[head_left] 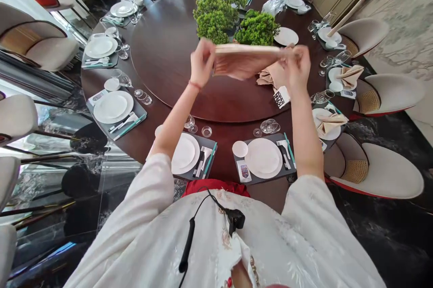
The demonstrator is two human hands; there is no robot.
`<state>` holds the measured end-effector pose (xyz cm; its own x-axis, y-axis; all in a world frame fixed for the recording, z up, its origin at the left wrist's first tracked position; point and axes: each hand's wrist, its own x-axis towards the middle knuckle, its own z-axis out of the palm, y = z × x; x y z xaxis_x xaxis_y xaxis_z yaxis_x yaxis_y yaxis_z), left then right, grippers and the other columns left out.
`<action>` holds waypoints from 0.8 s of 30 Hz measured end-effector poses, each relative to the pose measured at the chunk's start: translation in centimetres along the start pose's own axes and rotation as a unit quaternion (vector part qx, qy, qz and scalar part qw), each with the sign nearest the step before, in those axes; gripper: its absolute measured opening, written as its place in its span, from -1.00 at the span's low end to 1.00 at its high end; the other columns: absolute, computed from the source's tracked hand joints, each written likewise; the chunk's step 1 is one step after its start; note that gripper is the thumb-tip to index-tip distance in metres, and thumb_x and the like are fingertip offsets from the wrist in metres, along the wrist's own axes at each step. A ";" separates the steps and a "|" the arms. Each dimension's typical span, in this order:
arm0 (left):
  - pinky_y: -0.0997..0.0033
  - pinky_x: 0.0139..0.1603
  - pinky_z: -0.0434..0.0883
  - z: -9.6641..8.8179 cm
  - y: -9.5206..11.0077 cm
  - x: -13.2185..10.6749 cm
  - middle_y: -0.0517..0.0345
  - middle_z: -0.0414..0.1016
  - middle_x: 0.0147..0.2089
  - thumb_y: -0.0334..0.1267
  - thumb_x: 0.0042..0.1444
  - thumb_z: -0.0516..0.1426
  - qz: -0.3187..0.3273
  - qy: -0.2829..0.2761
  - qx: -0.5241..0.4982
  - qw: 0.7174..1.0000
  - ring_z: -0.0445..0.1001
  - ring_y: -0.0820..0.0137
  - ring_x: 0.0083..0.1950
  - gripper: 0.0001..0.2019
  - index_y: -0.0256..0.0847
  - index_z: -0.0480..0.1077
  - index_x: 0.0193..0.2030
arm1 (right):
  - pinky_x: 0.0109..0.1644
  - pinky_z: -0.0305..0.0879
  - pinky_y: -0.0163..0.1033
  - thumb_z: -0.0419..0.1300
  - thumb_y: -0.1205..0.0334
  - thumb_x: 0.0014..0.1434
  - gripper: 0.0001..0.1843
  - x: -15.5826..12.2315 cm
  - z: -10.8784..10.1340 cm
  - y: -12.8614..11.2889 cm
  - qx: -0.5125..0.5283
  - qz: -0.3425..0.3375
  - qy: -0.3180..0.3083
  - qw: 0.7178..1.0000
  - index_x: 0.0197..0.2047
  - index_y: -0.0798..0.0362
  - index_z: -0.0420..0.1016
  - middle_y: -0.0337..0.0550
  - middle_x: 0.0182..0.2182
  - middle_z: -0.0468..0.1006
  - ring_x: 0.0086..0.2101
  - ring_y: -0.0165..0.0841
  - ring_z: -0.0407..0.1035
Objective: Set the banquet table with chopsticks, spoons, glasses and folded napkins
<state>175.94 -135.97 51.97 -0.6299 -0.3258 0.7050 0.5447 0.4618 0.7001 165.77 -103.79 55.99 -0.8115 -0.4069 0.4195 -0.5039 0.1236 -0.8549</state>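
Note:
I hold a beige cloth napkin (245, 58) stretched out in the air above the round dark wooden table (162, 48). My left hand (202, 62) pinches its left end and my right hand (297, 67) pinches its right end, both closed on the cloth. The napkin is folded into a flat band with a loose part hanging below. More beige napkins (269, 78) lie in a pile on the table just beneath my right hand. Two white plates (184, 152) (263, 158) on grey placemats sit at the near edge below my arms.
Green bushy plants (233, 19) stand at the table's centre. Place settings with white plates, glasses (269, 125) and cutlery ring the table. Folded napkins (331, 121) rest on plates at the right. Cream chairs (379, 173) surround the table. A small card (280, 97) stands near the pile.

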 end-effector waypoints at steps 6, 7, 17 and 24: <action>0.39 -0.02 0.43 -0.1 -0.9 -16.2 0.03 0.65 -0.04 -0.02 0.36 0.15 -0.198 -0.101 0.053 0.974 0.54 0.39 -0.06 -0.70 -0.23 0.53 -0.12 | 0.17 0.43 -0.09 0.13 -0.37 0.28 -0.48 -14.4 3.5 8.5 -0.013 0.079 0.045 0.996 -0.21 -0.04 0.29 0.00 0.04 0.60 0.10 -0.23 0.45; 0.39 0.03 0.44 0.2 -2.2 -18.4 -0.01 0.66 0.00 -0.09 0.36 0.15 -0.248 -0.127 0.067 0.958 0.57 0.35 0.00 -0.73 -0.26 0.54 -0.10 | 0.20 0.40 -0.06 0.14 -0.32 0.28 -0.52 -16.2 4.5 10.7 -0.027 0.114 0.034 0.993 -0.22 -0.04 0.29 0.06 0.05 0.59 0.11 -0.19 0.45; 0.34 -0.04 0.47 3.8 -14.9 -23.8 0.03 0.63 -0.38 -0.53 -0.10 0.30 -0.502 -0.402 0.225 0.732 0.59 0.25 -0.22 -0.86 -0.28 0.60 -0.37 | 0.36 0.22 0.08 0.08 0.26 0.20 -0.92 -27.2 10.3 24.0 -0.127 0.317 -0.113 0.933 -0.26 -0.01 0.40 0.16 0.02 0.58 0.12 -0.06 0.35; 0.30 0.10 0.42 11.8 -26.7 -13.5 -0.24 0.58 0.09 -0.23 0.28 0.18 -0.509 -0.222 0.279 0.783 0.53 0.26 0.03 -0.72 -0.37 0.51 0.03 | 0.31 0.33 0.16 0.06 0.16 0.31 -0.82 -30.4 9.9 26.0 -0.142 0.234 -0.086 0.958 -0.18 -0.06 0.48 0.06 0.00 0.62 0.18 -0.04 0.37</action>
<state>163.36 -134.15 22.42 -0.7784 -0.4983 -0.3819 -0.6143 0.4786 0.6274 180.29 -97.14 17.98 -0.9198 -0.3865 -0.0678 -0.1763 0.5612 -0.8087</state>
